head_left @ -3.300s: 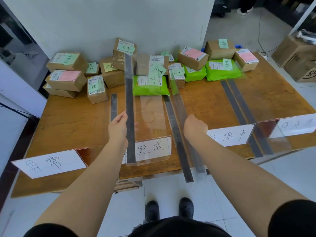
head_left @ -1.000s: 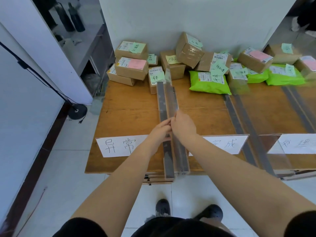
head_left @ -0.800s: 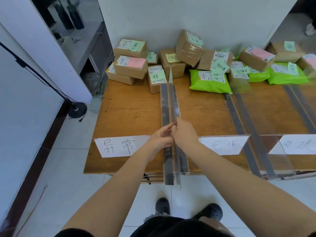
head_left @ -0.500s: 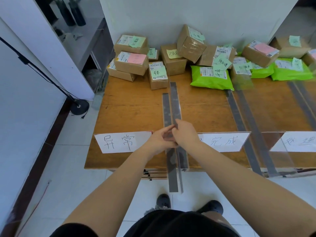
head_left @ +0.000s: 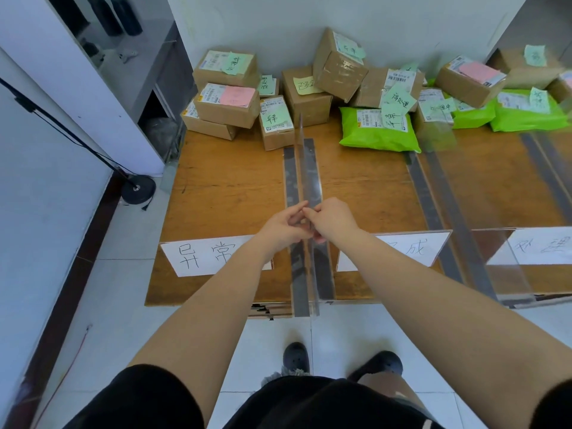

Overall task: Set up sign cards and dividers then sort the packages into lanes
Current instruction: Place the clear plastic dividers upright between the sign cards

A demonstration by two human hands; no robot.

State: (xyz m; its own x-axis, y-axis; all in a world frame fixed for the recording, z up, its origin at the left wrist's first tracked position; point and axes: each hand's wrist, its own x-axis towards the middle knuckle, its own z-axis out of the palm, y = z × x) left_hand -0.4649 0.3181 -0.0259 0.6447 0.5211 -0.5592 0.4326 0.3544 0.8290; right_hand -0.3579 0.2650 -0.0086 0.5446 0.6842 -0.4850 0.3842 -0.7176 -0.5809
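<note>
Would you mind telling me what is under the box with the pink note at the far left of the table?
The box with the pink note rests on a flatter cardboard box. Most of its top and label is covered.

wooden table (head_left: 223, 181), parcels (head_left: 227, 105), dividers (head_left: 305, 187), sign cards (head_left: 204, 255)

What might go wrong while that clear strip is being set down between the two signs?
The clear divider sticks out past the table edge at the near end, so a bump from the body might knock it askew. Its far end sits close to a small box; sliding it forward may push that box. Both hands pinch one spot, so it may tip.
</note>
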